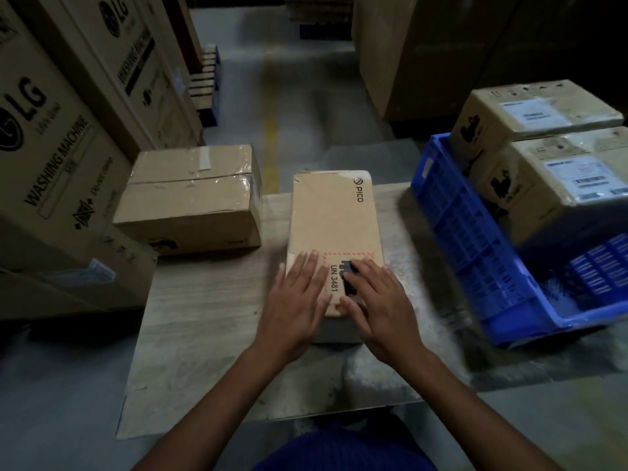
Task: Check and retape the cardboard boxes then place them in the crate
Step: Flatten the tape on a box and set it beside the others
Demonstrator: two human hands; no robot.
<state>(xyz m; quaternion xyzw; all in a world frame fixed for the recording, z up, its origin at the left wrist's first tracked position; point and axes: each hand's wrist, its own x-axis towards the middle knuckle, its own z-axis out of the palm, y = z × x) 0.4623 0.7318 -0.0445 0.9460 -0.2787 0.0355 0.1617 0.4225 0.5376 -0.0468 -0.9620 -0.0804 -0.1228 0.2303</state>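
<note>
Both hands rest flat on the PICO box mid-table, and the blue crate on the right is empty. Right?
Not quite. The head view shows the blue crate is not empty: two labelled cardboard boxes sit in its far end. The rest holds: the left hand and right hand rest flat on the PICO box mid-table.

Crate (475,232) cut off right; box label (586,180) text illegible.

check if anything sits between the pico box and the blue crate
Nothing visible: only bare table lies between the PICO box and the blue crate to its right. The crate's wall must be cleared, and two boxes fill its far end; the near end looks free.
</note>
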